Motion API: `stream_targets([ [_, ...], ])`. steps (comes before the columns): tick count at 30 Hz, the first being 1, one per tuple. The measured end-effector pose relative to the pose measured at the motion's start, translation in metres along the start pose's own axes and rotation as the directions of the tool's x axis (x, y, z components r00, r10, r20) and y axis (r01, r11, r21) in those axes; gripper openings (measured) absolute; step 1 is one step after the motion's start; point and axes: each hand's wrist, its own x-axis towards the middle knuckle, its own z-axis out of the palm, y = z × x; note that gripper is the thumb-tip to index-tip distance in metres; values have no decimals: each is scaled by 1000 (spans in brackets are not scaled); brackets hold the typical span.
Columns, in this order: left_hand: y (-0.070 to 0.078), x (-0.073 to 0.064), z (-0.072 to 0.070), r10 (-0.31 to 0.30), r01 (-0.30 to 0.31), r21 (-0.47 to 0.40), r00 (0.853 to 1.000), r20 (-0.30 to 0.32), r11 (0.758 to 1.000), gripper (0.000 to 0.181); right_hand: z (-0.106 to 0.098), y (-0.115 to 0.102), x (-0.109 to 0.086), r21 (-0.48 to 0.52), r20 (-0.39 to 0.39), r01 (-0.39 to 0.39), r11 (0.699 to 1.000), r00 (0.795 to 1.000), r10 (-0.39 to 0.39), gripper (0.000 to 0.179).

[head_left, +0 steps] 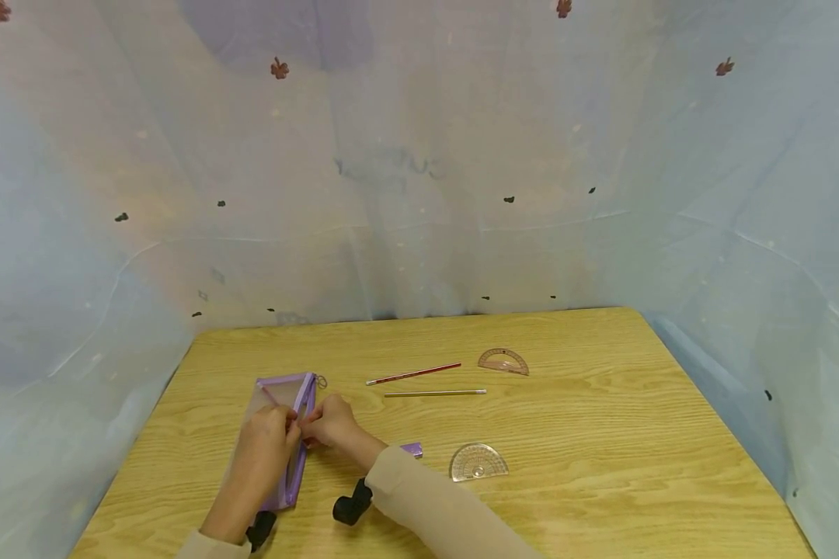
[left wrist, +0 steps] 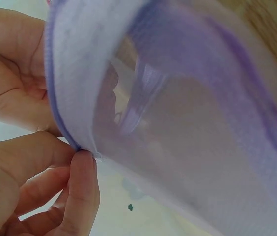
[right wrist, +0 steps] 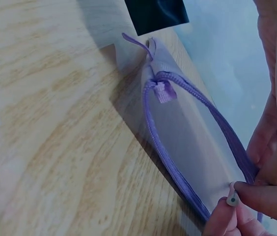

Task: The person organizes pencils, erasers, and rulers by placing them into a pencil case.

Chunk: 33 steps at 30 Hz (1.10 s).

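A see-through pencil pouch [head_left: 287, 380] with purple zip edging lies at the left of the table, its mouth spread apart in both wrist views. At the pouch's mouth, my left hand [head_left: 262, 439] pinches the purple zip edge [right wrist: 234, 145] between thumb and finger. Close beside it, my right hand [head_left: 332, 423] pinches a small pale piece [right wrist: 233, 198] with a dark dot on its end; its kind I cannot tell. A thin pinkish-red stick [head_left: 269, 394] shows through the pouch's far part. A ring [head_left: 322, 381] hangs at the pouch's far corner.
Right of the pouch lie a red pencil [head_left: 416, 373] and a gold pencil [head_left: 433, 394]. Beyond them is a pinkish protractor [head_left: 503, 361]; a clear protractor [head_left: 478, 463] lies nearer. My right sleeve partly covers a shiny purple thing [head_left: 412, 449]. Cloth [head_left: 419, 256] hangs behind the wooden table [head_left: 601, 435].
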Motion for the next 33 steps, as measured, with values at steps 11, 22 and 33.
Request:
stream_targets([
  [11,0,-1,-1,-15,15,-13,1000,16,1000,4,2,1,-3,42,9,-4,999,1000,4,12],
  [22,0,-3,-4,-12,12,-19,1000,9,1000,6,7,3,-4,58,-1,-10,998,1000,10,12],
  [33,0,-3,-7,-20,20,-7,999,30,1000,6,13,3,-7,112,-2,-4,994,1000,5,24],
])
